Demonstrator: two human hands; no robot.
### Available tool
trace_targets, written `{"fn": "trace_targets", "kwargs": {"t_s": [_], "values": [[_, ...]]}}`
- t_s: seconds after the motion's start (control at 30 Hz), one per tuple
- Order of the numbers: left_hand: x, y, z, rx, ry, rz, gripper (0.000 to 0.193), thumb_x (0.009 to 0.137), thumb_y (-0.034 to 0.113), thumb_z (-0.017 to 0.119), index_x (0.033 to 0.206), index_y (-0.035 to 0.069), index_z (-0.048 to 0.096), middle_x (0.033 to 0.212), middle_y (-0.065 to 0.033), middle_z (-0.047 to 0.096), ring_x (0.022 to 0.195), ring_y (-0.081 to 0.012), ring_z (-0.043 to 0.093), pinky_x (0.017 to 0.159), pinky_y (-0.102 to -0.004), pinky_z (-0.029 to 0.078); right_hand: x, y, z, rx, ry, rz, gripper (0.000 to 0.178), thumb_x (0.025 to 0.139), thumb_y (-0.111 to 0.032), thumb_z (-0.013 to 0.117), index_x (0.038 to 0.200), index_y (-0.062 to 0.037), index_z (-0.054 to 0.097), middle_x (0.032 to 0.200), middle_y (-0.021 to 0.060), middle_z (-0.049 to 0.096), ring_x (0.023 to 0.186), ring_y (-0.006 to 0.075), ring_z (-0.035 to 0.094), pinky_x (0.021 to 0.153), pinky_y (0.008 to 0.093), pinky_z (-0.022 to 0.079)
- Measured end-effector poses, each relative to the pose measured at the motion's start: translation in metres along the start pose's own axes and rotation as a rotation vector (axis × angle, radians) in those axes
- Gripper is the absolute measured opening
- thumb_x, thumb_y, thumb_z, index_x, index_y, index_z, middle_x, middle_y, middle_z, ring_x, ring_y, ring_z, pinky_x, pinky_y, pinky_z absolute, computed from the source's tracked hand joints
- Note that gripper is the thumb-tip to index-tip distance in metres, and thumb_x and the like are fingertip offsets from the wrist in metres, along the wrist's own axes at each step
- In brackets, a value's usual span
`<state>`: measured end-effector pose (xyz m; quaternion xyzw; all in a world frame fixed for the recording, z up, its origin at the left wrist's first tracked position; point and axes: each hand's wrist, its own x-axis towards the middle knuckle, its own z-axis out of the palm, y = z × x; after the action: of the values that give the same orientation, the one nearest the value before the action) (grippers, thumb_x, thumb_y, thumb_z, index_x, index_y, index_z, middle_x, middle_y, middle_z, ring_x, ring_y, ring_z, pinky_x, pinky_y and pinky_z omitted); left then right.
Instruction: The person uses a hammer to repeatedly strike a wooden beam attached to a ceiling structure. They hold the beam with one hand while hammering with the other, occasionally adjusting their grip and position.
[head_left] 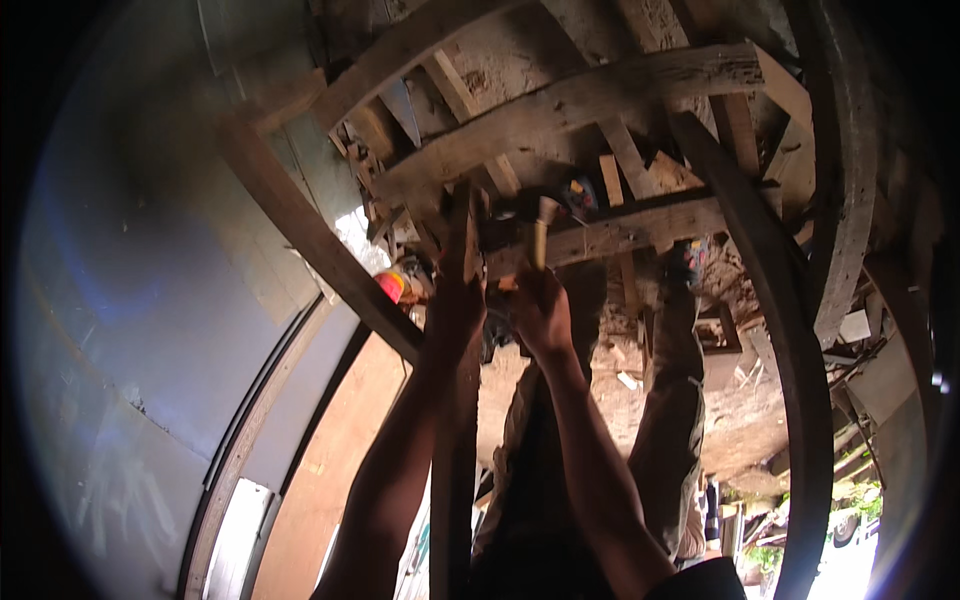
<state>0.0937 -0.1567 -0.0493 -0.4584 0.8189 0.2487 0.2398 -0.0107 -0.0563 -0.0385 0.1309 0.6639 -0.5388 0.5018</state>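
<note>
My left hand (458,303) is closed around an upright wooden post (455,430), which runs down past my forearm toward the lower edge. Close beside it on the right, my right hand (541,308) grips what looks like a hammer (540,245) by its yellowish handle. The tool points away from me, its wider end uppermost and in front of a horizontal beam (630,230). Shadow hides most of the fingers of both hands. Both forearms come up from the lower edge.
Curved timber beams (570,105) cross above my hands. A dark bent beam (790,350) stands at the right. Grey sheet panels (180,330) fill the left side. A red round object (390,287) lies left of my left hand. Wood scraps (628,380) litter the dirt ground.
</note>
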Motion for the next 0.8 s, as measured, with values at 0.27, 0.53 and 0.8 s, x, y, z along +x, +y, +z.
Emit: {"fn": "trace_targets", "kwargs": {"t_s": [0.27,0.53,0.8], "values": [[-0.007,-0.008,-0.001,0.074,0.095,0.164,0.078,0.090,0.028,0.062,0.145,-0.004,0.017,0.122,-0.0341,0.051,0.098,-0.0481,0.061,0.075,-0.0504,0.054,0.008,0.016,0.007,-0.176,-0.138,0.032,0.032,0.103,-0.032,0.039,0.087,-0.0067,0.051,0.063,0.0031,0.052,0.057,0.0090,0.055,0.046,0.0266,0.041],[-0.004,-0.039,0.018,-0.172,-0.072,0.080,0.073,0.089,0.019,0.061,0.146,-0.005,0.022,0.138,-0.0334,0.040,0.116,-0.0437,0.055,0.087,-0.0484,0.052,-0.009,0.018,0.026,0.081,0.203,-0.166,0.030,0.103,-0.032,0.046,0.086,-0.0071,0.049,0.062,0.0007,0.050,0.049,0.0063,0.048,0.041,0.0238,0.037],[-0.007,0.006,-0.013,-0.037,-0.105,-0.057,0.071,0.089,0.019,0.060,0.145,-0.005,0.024,0.140,-0.0318,0.039,0.110,-0.0451,0.058,0.097,-0.0507,0.047,-0.001,-0.055,0.024,0.633,0.471,0.007,0.030,0.102,-0.039,0.047,0.095,-0.0103,0.048,0.058,-0.0032,0.046,0.045,0.0045,0.043,0.037,0.0234,0.034]]}}
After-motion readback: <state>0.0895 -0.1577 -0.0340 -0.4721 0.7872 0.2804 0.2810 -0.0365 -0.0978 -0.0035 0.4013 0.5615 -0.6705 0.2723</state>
